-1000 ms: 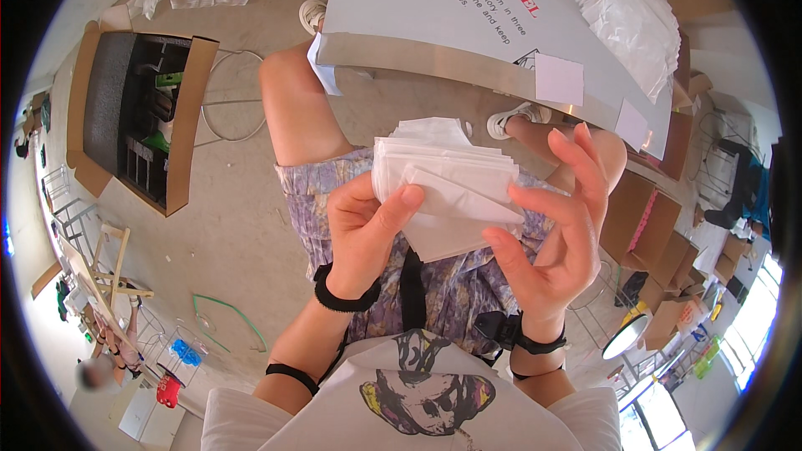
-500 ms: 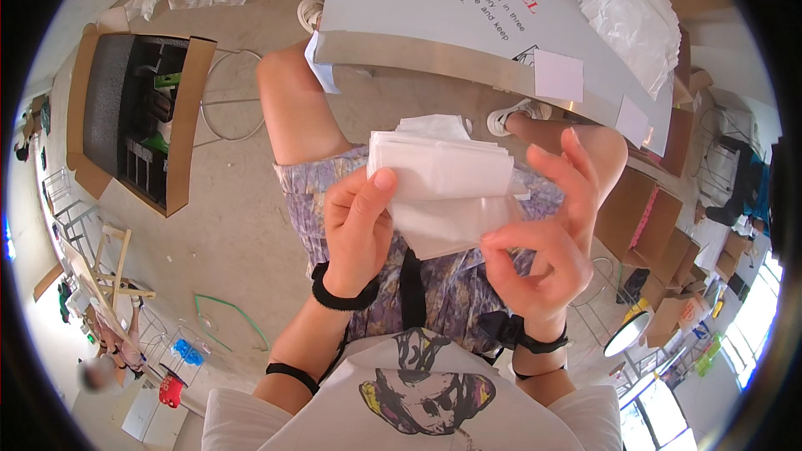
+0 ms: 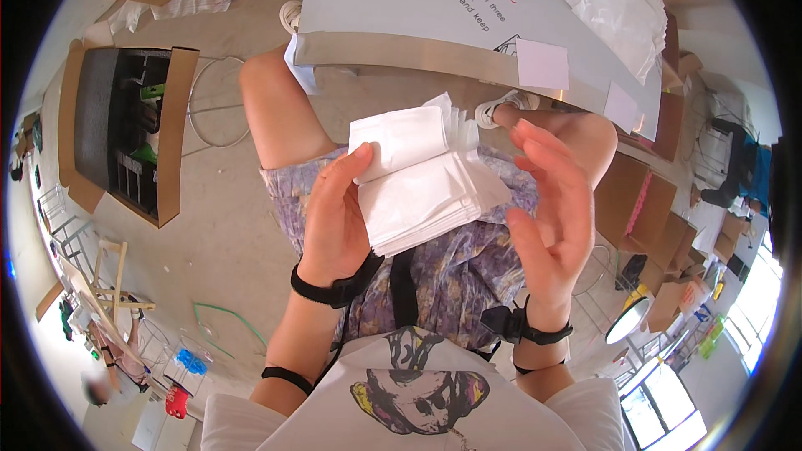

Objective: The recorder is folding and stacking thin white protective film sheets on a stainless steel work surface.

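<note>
1. Left hand grips a stack of white folded sheets from its left edge, thumb pressed on the top sheet, which is curled up off the rest.
2. Right hand is spread flat, fingers straight, just beside the stack's right edge; can't tell if it touches.
3. Stack sits over the lap, above the patterned shorts; its underside and the left fingers behind it are hidden.
4. Black wrist straps on both forearms.
5. Grey metal table ahead, far edge cut off; crinkled clear bags on its right part.
6. Open cardboard box on the floor at left, contents hard to make out.
</note>
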`<action>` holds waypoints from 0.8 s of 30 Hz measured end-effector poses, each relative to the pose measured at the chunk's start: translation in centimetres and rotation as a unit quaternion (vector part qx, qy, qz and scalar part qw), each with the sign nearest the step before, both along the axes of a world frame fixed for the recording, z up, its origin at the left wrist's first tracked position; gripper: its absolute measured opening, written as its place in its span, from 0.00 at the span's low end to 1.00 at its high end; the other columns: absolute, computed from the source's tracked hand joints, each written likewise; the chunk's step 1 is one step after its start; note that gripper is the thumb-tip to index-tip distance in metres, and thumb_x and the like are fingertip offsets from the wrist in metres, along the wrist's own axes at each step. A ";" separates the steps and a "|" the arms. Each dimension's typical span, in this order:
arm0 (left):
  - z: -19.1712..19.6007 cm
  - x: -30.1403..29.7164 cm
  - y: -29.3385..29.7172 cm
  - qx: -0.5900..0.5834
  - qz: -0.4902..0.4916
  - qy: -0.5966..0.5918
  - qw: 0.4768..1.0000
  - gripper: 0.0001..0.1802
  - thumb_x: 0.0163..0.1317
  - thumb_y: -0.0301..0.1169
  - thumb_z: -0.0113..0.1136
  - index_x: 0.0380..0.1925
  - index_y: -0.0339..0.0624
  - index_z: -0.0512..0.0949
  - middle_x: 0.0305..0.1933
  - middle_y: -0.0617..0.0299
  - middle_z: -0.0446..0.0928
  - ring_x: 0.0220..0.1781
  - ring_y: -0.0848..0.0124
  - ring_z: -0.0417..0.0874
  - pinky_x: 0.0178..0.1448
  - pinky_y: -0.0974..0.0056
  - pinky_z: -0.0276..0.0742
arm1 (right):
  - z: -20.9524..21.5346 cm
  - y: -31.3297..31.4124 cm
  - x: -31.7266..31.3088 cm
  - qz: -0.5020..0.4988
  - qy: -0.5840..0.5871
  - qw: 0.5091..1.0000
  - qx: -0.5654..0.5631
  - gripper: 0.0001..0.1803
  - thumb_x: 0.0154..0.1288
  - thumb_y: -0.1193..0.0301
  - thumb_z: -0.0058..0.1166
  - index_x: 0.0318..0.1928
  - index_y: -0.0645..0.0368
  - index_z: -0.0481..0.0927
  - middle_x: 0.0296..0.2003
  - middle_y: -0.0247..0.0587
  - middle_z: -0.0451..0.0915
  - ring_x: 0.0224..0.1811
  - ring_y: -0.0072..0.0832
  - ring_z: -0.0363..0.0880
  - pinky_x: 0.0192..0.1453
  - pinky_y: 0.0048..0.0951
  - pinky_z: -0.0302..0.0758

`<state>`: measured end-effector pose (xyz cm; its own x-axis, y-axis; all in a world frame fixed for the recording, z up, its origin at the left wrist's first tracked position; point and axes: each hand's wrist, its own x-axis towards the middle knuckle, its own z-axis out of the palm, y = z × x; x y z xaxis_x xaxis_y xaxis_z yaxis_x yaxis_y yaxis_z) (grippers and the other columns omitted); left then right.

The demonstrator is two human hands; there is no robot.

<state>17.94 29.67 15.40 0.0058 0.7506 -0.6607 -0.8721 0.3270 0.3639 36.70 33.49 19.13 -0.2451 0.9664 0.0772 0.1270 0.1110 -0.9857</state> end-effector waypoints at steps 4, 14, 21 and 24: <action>-0.2 -0.5 0.0 0.000 -0.025 -0.077 0.997 0.22 0.65 0.37 0.48 0.53 0.31 0.68 0.50 0.52 0.76 0.49 0.64 0.80 0.53 0.62 0.77 | -0.6 0.5 0.1 -0.005 0.020 0.998 -0.051 0.28 0.49 0.90 0.41 0.54 0.66 0.68 0.55 0.50 0.69 0.57 0.36 0.70 0.62 0.35 0.63; -1.7 -0.2 -0.6 0.071 0.020 -0.161 0.984 0.23 0.68 0.39 0.42 0.57 0.34 0.65 0.57 0.52 0.71 0.56 0.60 0.75 0.62 0.56 0.70 | -0.8 0.9 -0.6 0.061 0.070 0.980 -0.176 0.25 0.60 0.88 0.36 0.59 0.63 0.64 0.53 0.46 0.72 0.50 0.28 0.76 0.54 0.27 0.71; -2.5 -0.3 -0.4 0.012 0.040 -0.182 0.982 0.21 0.69 0.34 0.40 0.57 0.33 0.64 0.59 0.47 0.68 0.59 0.56 0.72 0.64 0.52 0.69 | -0.4 0.7 -0.8 0.078 0.143 0.968 -0.192 0.28 0.56 0.90 0.36 0.60 0.64 0.64 0.57 0.45 0.68 0.52 0.27 0.74 0.54 0.27 0.71; -2.4 -0.2 -0.2 0.008 0.029 -0.156 0.987 0.21 0.69 0.35 0.39 0.57 0.33 0.64 0.59 0.48 0.69 0.59 0.57 0.72 0.63 0.53 0.70 | -0.6 0.7 -0.5 0.095 0.163 0.970 -0.155 0.30 0.53 0.91 0.36 0.59 0.66 0.65 0.59 0.47 0.65 0.54 0.29 0.73 0.55 0.27 0.70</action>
<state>17.73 29.43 13.04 0.1638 0.7653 -0.6225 -0.9595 0.2701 0.0797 36.19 34.24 18.55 -0.4323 0.8953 -0.1074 -0.1901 -0.2069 -0.9597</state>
